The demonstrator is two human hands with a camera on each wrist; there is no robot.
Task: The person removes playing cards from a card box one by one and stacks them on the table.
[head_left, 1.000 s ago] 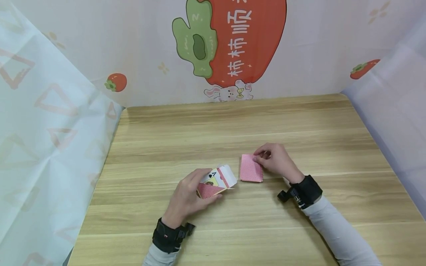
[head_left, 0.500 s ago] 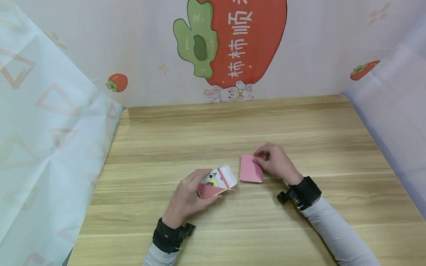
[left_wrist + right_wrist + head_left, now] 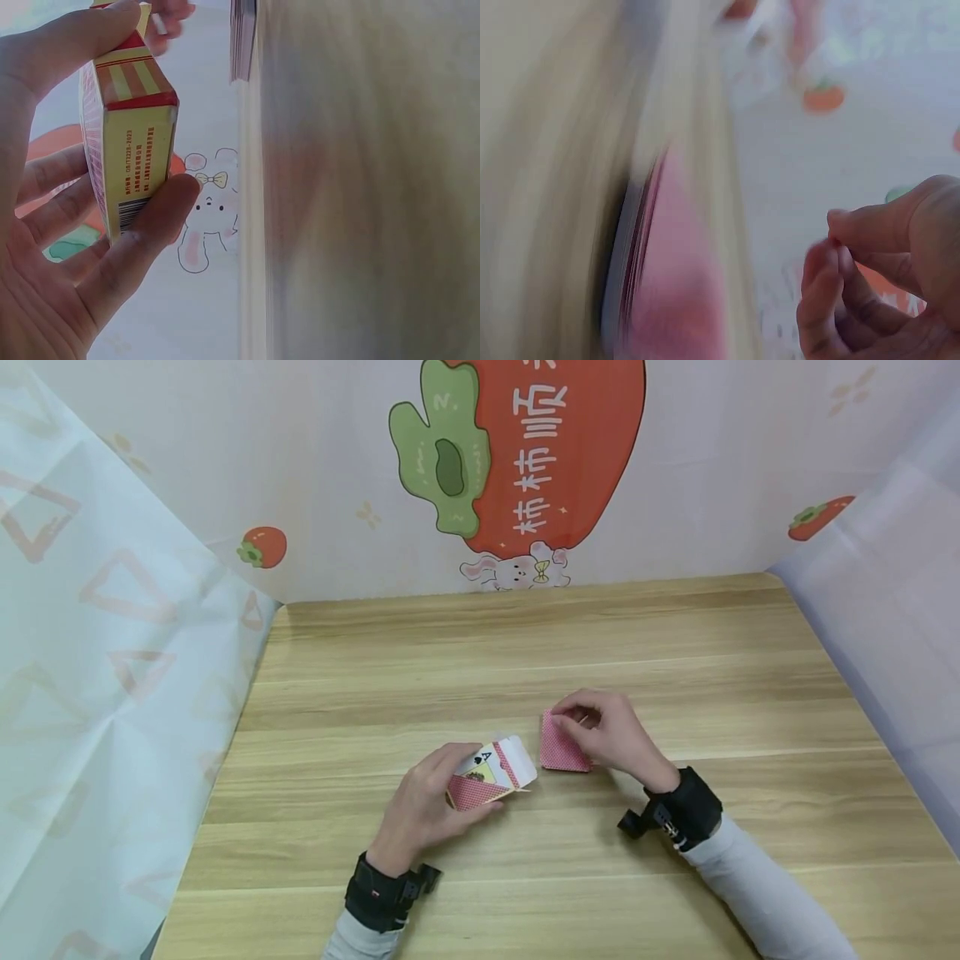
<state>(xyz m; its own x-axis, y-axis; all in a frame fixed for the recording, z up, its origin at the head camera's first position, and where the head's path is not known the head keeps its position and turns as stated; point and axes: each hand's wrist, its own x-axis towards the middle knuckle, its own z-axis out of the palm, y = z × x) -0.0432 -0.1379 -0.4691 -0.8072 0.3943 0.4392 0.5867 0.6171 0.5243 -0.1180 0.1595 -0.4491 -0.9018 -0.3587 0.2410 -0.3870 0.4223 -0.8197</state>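
Observation:
My left hand (image 3: 423, 806) grips a playing-card box (image 3: 476, 791) between thumb and fingers, tilted above the table. An ace of spades shows on its upper face, and a white flap (image 3: 517, 757) sticks out at its right end. In the left wrist view, the yellow side of the box carries red print and a barcode. Right of the box, a squared stack of playing cards (image 3: 562, 754) with pink patterned backs lies on the table. Over the stack's upper right is my right hand (image 3: 611, 732), raised off the cards. Its thumb and fingertips meet with nothing visible between them.
The wooden table (image 3: 360, 668) ends at a printed cloth backdrop (image 3: 697, 485) at the far side. More cloth hangs at the left (image 3: 112, 693) and right. A black strapped camera sits on each wrist.
My right hand has left the upper right corner of the card stack and moved left over it, lifting slightly. My left hand and the card box stay almost in place.

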